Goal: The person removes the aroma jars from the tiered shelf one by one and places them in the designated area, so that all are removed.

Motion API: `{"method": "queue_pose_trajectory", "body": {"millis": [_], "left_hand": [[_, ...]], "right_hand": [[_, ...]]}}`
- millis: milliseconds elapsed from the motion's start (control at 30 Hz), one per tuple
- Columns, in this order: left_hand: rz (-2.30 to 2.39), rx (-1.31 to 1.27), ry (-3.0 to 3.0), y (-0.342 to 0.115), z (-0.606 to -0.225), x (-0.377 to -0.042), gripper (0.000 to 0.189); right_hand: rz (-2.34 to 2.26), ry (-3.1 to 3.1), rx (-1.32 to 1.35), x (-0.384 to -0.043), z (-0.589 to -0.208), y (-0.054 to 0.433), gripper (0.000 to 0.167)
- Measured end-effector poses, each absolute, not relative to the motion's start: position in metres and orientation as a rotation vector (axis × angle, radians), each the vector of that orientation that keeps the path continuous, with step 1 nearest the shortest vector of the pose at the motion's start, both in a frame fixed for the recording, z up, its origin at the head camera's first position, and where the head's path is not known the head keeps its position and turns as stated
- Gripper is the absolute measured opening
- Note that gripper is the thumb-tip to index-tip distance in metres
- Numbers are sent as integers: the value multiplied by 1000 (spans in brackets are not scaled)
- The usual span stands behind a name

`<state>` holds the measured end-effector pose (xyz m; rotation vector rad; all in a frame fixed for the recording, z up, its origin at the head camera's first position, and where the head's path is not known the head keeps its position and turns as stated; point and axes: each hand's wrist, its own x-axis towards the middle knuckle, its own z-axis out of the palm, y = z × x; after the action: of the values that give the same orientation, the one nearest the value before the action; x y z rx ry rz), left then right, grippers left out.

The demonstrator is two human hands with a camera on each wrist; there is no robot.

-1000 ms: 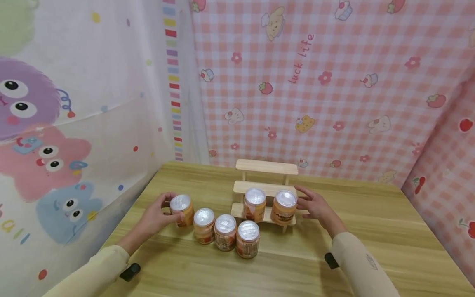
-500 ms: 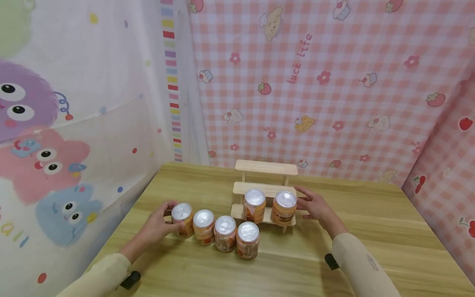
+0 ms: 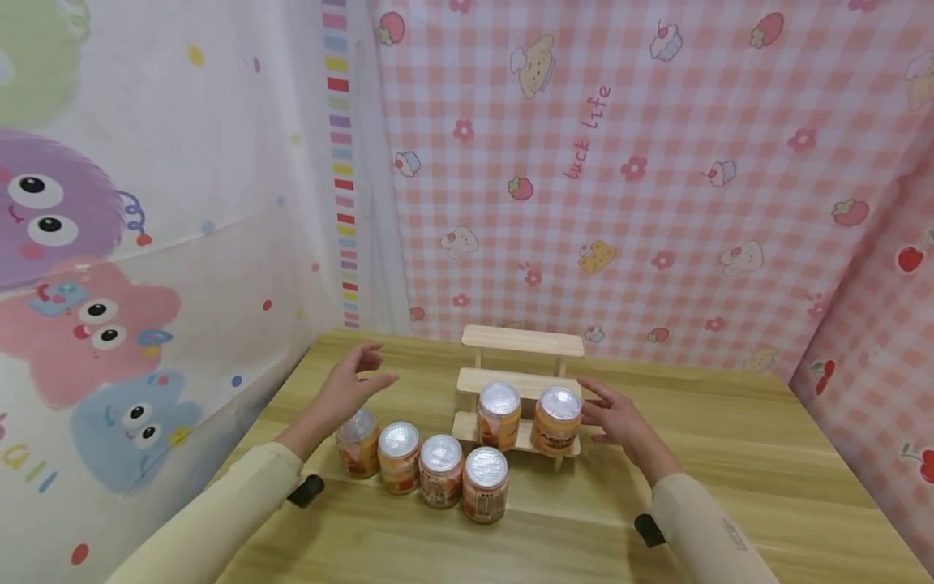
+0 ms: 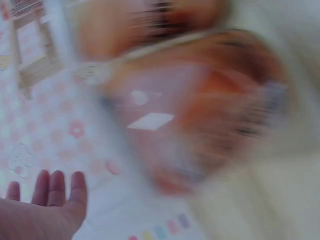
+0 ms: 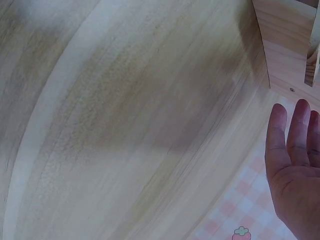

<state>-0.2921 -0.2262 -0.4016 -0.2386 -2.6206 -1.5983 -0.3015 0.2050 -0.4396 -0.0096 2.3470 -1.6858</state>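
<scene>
My left hand (image 3: 346, 389) hovers just past the leftmost orange can (image 3: 357, 454), thumb and fingers apart with nothing between them. That can stands at the end of a slanting row of several cans with silvery lids, including a middle can (image 3: 399, 458) and a nearest can (image 3: 486, 485). In the left wrist view a blurred can (image 4: 200, 120) looms beside the hand (image 4: 57, 212). My right hand (image 3: 616, 418), fingers extended, is beside the right can (image 3: 558, 422) on the stand's lowest step. Another can (image 3: 499, 418) shares that step.
A wooden three-step stand (image 3: 521, 341) is near the table's back edge; its side panel (image 5: 287, 50) shows in the right wrist view. Behind the wooden table (image 3: 730, 470) hangs a pink checked cloth (image 3: 657, 211), with a white cartoon-print cloth (image 3: 219, 268) at the left.
The left hand drew the leftmost can slightly nearer, level with the row, then let go and moved up and away from it. The right hand stays by the stand. The head view tilts slightly upward.
</scene>
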Motion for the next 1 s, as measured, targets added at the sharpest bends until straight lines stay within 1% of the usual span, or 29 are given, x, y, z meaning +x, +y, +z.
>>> {"method": "queue_pose_trajectory", "body": {"millis": [100, 233, 367, 500, 733, 833, 1000], "left_hand": [[-1667, -216, -2622, -203, -386, -309, 70], [-1754, -260, -2594, -174, -373, -334, 67], [-1869, -298, -2598, -151, -369, -355, 65], [-1917, -295, -2629, -140, -371, -370, 65], [-1834, -261, -2722, -132, -375, -384, 62], [-1764, -294, -2784, -128, -375, -387, 59], [-1727, -305, -2833, -123, -377, -389, 57]], "right_hand": [[-1704, 2345, -16, -300, -440, 205, 55], [-1715, 2348, -33, -298, -441, 207, 55], [-1716, 2372, -38, -297, -441, 210, 55], [-1728, 2392, -38, -294, -441, 214, 56], [-1830, 2395, -49, -285, -433, 221, 61], [-1878, 2420, -97, -280, -427, 221, 65], [-1844, 2526, -211, -267, -419, 206, 65]]}}
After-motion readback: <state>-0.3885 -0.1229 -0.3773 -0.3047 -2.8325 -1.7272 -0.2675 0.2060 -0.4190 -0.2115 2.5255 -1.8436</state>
